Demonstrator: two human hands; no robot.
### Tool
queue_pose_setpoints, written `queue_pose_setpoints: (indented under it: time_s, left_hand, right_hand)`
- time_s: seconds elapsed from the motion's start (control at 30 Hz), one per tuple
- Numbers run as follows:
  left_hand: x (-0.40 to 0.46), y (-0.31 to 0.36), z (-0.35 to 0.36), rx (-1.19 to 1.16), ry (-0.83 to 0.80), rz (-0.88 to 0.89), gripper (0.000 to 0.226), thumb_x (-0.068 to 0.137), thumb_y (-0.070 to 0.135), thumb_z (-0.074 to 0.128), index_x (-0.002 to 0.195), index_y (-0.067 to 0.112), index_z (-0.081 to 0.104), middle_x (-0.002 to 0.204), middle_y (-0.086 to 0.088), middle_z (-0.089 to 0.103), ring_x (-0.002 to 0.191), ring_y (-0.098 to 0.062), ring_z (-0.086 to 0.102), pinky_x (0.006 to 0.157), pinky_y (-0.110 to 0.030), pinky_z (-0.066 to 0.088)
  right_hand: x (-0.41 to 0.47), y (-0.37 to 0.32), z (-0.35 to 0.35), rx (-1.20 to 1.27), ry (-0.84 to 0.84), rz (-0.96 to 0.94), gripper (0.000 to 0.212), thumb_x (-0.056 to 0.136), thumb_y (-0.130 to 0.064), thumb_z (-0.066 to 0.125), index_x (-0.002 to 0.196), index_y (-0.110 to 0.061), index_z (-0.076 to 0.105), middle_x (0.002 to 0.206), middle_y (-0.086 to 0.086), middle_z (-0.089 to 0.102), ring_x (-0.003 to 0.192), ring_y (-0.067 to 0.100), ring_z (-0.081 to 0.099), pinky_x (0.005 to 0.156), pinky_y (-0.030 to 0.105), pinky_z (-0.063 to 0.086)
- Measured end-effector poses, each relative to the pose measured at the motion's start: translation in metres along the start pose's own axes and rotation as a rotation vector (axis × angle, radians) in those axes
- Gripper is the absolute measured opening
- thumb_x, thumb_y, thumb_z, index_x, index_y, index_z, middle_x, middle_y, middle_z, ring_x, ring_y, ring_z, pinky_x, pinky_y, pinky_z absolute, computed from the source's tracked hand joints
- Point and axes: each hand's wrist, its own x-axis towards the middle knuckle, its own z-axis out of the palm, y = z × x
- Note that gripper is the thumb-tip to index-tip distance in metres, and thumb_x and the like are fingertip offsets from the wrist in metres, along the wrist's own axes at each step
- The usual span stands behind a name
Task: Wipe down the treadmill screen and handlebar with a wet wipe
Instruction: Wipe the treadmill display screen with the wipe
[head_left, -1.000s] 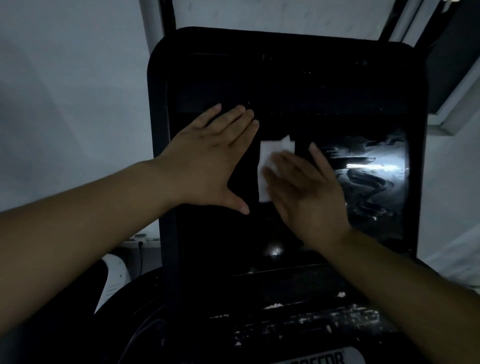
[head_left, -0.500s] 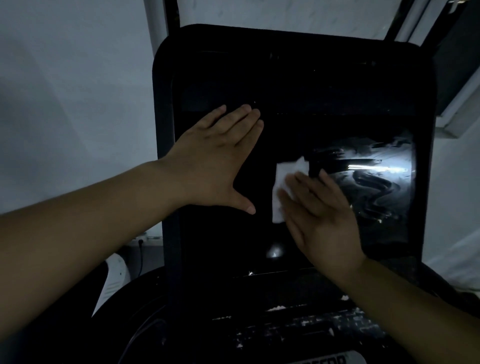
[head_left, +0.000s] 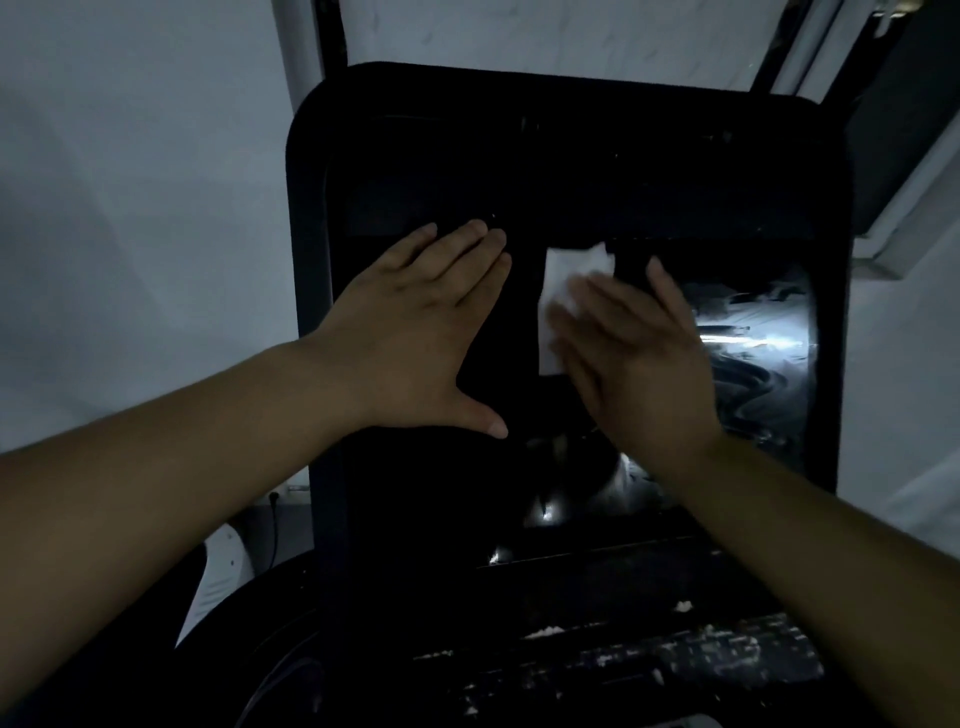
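Wet wipe (head_left: 563, 291): white, thin, limp sheet, creased at its top edge; pressed flat on the middle of the treadmill screen, partly under the right fingers. Since 0.5 s ago it has travelled up the glass; 1.0 s ago it sat at a similar height, so the stroke runs up and down.
Right hand (head_left: 636, 364): fingers extended and flat, palm down on the wipe, pinning it to the glass rather than gripping it. Slight motion blur at the fingertips.
Left hand (head_left: 415, 332): spread wide, empty, flat on the left part of the screen; unchanged over 1.0 s, apparently bracing the panel.
Treadmill screen (head_left: 571, 171): large, dark, glossy panel with rounded corners, unlit. Wet swirl streaks (head_left: 753, 332) glint on its right side.
Task meaning: the right side appears wiped; work is now at the centre. The left area under the bracing hand looks untreated.
Handlebar: not identifiable in this view; judged not yet wiped.
Console below screen (head_left: 623, 660): dark, matte, flecked with pale specks.
Wall (head_left: 130, 208): plain, pale.
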Motion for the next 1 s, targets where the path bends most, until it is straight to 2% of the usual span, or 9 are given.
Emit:
queue_pose_setpoints:
  time_s: [0.2,0.4,0.5,0.67,0.8,1.0]
  left_hand:
    - [0.000,0.002,-0.001,0.016,0.001,-0.014,0.140,0.062,0.103,0.023,0.161,0.008,-0.005,0.171,-0.011,-0.007,0.157,-0.024,-0.011,0.127,-0.046,-0.004]
    - [-0.001,0.006,0.003,0.002,0.027,-0.020,0.142,0.062,0.103,0.024,0.161,0.006,-0.001,0.171,-0.013,-0.004,0.158,-0.025,-0.009,0.127,-0.048,-0.002]
    - [0.000,0.007,0.003,0.000,0.027,-0.032,0.143,0.061,0.105,0.024,0.161,0.006,-0.005,0.171,-0.012,-0.006,0.157,-0.024,-0.011,0.127,-0.047,-0.003]
    - [0.010,0.015,0.001,0.007,0.020,-0.021,0.143,0.061,0.105,0.023,0.160,0.006,-0.009,0.171,-0.012,-0.010,0.157,-0.024,-0.014,0.127,-0.048,-0.003]
    - [0.021,0.023,0.000,0.013,0.015,-0.006,0.143,0.062,0.104,0.025,0.160,0.005,-0.009,0.170,-0.013,-0.013,0.156,-0.025,-0.015,0.126,-0.048,-0.005]
    - [0.022,0.025,0.000,0.021,-0.006,-0.006,0.145,0.061,0.104,0.031,0.160,0.006,-0.008,0.170,-0.013,-0.013,0.156,-0.025,-0.016,0.126,-0.047,-0.007]
  right_hand:
    - [0.018,0.014,0.008,-0.035,0.051,0.035,0.027,0.100,-0.021,0.062,0.120,-0.008,0.074,0.130,0.012,0.071,0.124,0.033,0.065,0.119,0.056,0.037]
    - [-0.040,-0.014,-0.007,0.021,-0.061,0.043,0.027,0.099,-0.013,0.059,0.120,-0.005,0.074,0.133,0.014,0.069,0.126,0.035,0.064,0.120,0.054,0.036]
    - [-0.083,-0.033,-0.018,0.065,-0.108,0.025,0.026,0.093,-0.007,0.066,0.117,-0.003,0.075,0.134,0.016,0.069,0.128,0.035,0.063,0.119,0.056,0.036]
    - [-0.120,-0.048,-0.028,0.090,-0.185,-0.001,0.028,0.095,-0.010,0.062,0.120,-0.005,0.075,0.137,0.014,0.067,0.133,0.031,0.059,0.119,0.058,0.036]
    - [-0.100,-0.035,-0.025,0.045,-0.131,-0.028,0.029,0.090,-0.007,0.070,0.118,-0.007,0.076,0.135,0.014,0.068,0.130,0.031,0.062,0.117,0.059,0.037]
    - [-0.014,0.021,-0.005,-0.039,-0.011,0.039,0.026,0.100,-0.017,0.058,0.120,-0.009,0.074,0.132,0.013,0.071,0.125,0.032,0.065,0.121,0.055,0.033]
